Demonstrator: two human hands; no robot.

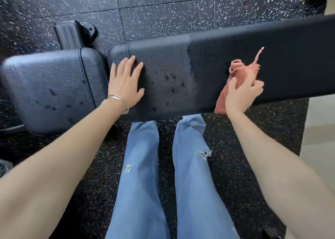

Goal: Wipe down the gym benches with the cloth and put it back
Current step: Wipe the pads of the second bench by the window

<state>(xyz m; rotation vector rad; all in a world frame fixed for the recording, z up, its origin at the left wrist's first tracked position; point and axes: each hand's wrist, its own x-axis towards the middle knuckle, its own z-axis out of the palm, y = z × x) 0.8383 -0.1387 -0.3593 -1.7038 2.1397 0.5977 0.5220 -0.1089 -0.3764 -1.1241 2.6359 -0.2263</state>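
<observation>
A bare stretch of the back pad (pixel 172 61) is left between the left hand (pixel 125 88), laid flat on it, and the right hand (pixel 241 95), by which the pink cloth (pixel 241 71) is gripped.

Both forearms (pixel 63 148) are bare. Thin silver bangles (pixel 118 101) ring the wrist below the left hand (pixel 125 82), at 10 o'clock from centre. Light blue jeans (pixel 141 166) fill 6 o'clock, with a frayed rip (pixel 205 154) on the right leg at 4 o'clock and a smaller rip (pixel 128 168) at 7 o'clock.
</observation>
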